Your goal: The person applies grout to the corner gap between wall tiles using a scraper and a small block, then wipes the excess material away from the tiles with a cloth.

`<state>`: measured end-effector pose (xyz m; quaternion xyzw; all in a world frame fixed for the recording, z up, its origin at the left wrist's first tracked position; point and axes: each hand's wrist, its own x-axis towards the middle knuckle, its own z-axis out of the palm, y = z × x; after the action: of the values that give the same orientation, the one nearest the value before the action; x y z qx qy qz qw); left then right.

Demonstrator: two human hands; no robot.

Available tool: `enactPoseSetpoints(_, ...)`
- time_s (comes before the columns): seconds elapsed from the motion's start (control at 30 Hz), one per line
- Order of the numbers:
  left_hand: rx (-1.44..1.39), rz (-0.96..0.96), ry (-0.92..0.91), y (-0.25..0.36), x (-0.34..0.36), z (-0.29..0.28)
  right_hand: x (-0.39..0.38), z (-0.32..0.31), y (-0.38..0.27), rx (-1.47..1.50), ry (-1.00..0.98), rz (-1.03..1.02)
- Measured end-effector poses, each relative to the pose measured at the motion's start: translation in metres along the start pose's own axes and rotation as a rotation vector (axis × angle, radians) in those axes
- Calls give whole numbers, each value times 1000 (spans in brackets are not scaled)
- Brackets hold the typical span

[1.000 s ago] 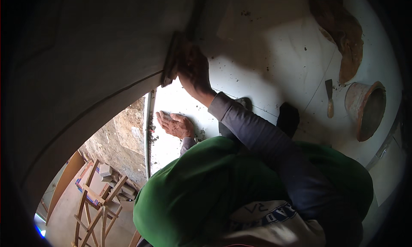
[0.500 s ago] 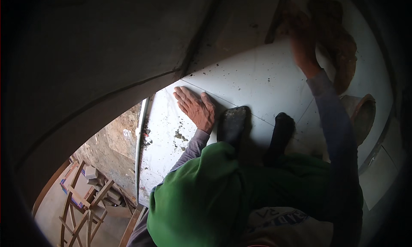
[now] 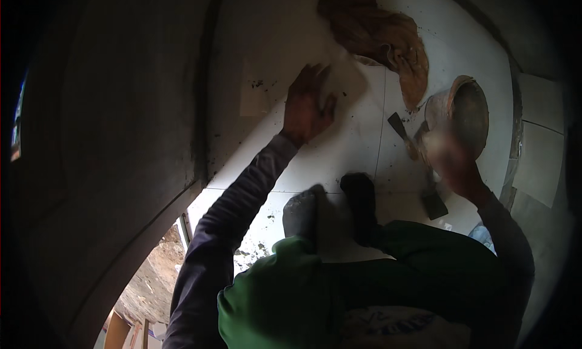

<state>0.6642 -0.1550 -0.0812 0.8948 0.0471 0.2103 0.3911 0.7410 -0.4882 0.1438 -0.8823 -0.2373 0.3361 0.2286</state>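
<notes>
My left hand (image 3: 308,103) is open over the white tiled floor (image 3: 351,149), fingers apart and slightly bent, below a crumpled brown cloth (image 3: 400,52). At the right, my right hand (image 3: 454,161) is smeared by motion beside a round, stained bucket (image 3: 470,116); I cannot make out its grip. A scraper (image 3: 399,128) with a dark blade lies just left of that hand, its handle partly behind it. Below the hand is a flat dark tool blade (image 3: 434,205); whether I hold it is unclear.
My dark-covered feet (image 3: 357,206) and green-clad legs are below. A dark wall (image 3: 121,119) runs along the left, with a bright opening at lower left showing rough ground (image 3: 151,282) and timber. Pale tiles (image 3: 536,161) line the right edge, and dark debris dots the floor.
My right hand has moved from the upper wall area down to beside the bucket. My left hand has moved up and right toward the cloth. The view has turned rightward.
</notes>
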Motion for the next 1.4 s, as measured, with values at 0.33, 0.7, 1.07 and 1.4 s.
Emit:
enactPoseSetpoints(0.33,505,8,59,-35,215,116,-96,17,45,176,349,267)
enactPoseSetpoints(0.7,650,34,135,-129,280,45,-75,-26,98,-75,458,267)
enactPoseSetpoints(1.07,617,153,288,-178,277,-47,61,-28,49,-203,210,219)
enactPoseSetpoints(1.4,748,-295,72,-139,218,-61,69,15,37,227,291,-133)
